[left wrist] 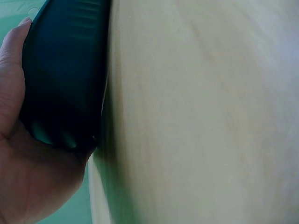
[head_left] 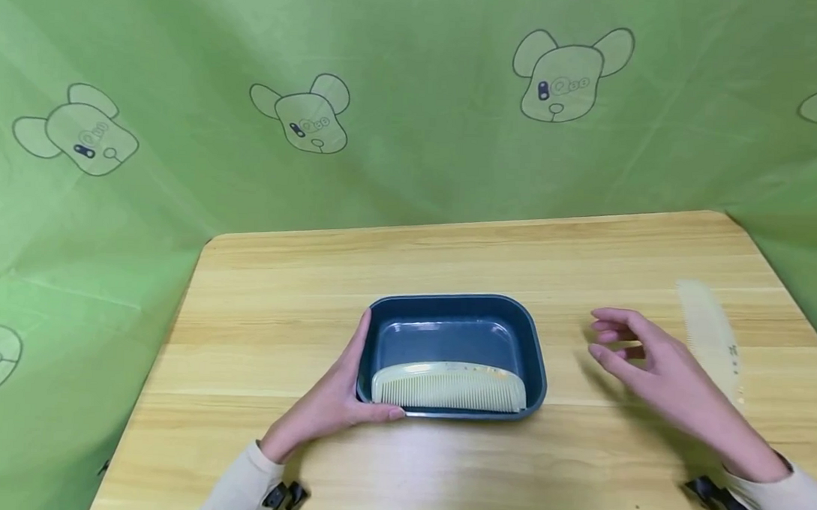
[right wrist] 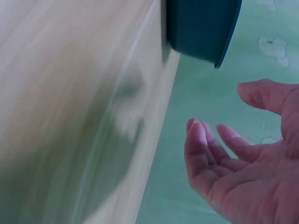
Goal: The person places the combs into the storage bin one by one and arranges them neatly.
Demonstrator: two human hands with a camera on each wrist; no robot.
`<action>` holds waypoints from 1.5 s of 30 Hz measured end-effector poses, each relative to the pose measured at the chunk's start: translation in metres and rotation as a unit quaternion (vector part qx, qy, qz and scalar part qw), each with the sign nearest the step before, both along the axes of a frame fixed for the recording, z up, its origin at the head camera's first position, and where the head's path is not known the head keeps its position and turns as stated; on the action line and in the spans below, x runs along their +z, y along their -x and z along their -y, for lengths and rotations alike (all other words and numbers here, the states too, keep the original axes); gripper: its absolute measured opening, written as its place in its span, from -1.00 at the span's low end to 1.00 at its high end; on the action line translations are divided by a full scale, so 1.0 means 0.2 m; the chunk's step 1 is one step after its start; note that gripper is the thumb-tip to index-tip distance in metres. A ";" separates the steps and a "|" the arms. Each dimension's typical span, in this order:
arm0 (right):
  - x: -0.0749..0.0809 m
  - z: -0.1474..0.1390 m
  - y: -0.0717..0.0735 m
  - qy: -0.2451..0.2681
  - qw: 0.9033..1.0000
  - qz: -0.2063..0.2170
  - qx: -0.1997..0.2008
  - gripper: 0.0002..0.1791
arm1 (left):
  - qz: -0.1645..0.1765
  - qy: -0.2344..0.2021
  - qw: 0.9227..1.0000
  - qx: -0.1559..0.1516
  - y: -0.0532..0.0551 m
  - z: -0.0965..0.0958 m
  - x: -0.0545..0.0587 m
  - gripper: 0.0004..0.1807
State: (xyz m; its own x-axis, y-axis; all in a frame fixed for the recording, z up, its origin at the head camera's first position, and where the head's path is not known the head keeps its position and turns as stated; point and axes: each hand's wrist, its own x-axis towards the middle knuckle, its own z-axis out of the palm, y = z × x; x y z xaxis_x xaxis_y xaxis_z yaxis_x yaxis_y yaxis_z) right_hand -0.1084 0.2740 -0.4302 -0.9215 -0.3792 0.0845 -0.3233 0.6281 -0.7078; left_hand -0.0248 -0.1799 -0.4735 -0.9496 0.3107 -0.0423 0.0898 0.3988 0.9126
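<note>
A dark blue rectangular box (head_left: 533, 349) with rounded corners stands on the table. My left hand (head_left: 339, 399) grips its near left corner, thumb along the front wall and fingers at the left side. The left wrist view shows the palm against the outer wall of the box (left wrist: 65, 70). Inside the box, a pale cream comb (head_left: 451, 385) leans along the near wall, teeth downward. My right hand (head_left: 644, 353) hovers right of the box, holding nothing, its fingers loosely bent and thumb apart. Beyond that hand lies a second, translucent whitish comb (head_left: 706, 325), its lower end partly behind the forearm.
The light wooden table (head_left: 278, 318) has its far edge against a green curtain (head_left: 418, 173) printed with mouse-like heads. The curtain also hangs down along the left and right sides of the table.
</note>
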 end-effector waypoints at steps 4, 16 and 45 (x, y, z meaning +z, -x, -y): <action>-0.01 -0.08 0.00 -0.016 0.999 0.022 -0.036 -0.32 | -0.002 -0.002 1.000 -0.001 0.00 0.00 0.00 0.64; -0.03 -0.26 0.03 -0.072 0.990 0.043 -0.111 -0.27 | -0.003 -0.002 1.000 -0.002 0.00 0.01 0.00 0.64; -0.15 -0.52 0.10 -0.172 0.975 0.040 -0.134 -0.10 | -0.002 0.013 1.000 -0.004 0.00 0.01 0.00 0.60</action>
